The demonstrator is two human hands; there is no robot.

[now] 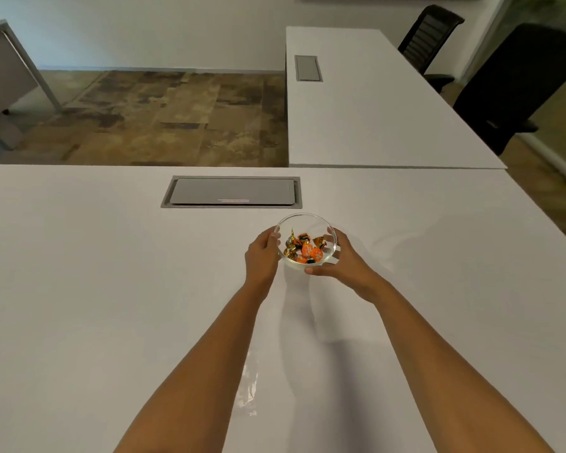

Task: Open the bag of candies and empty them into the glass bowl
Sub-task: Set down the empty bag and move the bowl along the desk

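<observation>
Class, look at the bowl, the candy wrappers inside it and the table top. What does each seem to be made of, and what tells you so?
Bowl: clear glass, probably; the candies and fingers show through its wall, and the rim glints.
Candy wrappers: shiny foil or plastic film, in orange and gold, crinkled.
Table top: smooth white laminate or similar, semi-gloss; it shows soft reflections of the arms.

Even, soft indoor lighting; wide-angle head view, slightly soft overall

Bright white table [95, 289] near overexposure, little surface texture left. Faint diffuse shadows under both forearms and right of the glass bowl [305, 238]; glossy streak of glare on the tabletop between the arms. Strong barrel distortion: table edges bowed, far desk [373, 103] splayed outward. Dark chairs [510, 86] at upper right crushed to near black. Fine detail smeared, candy wrappers [306, 250] unreadable
</observation>
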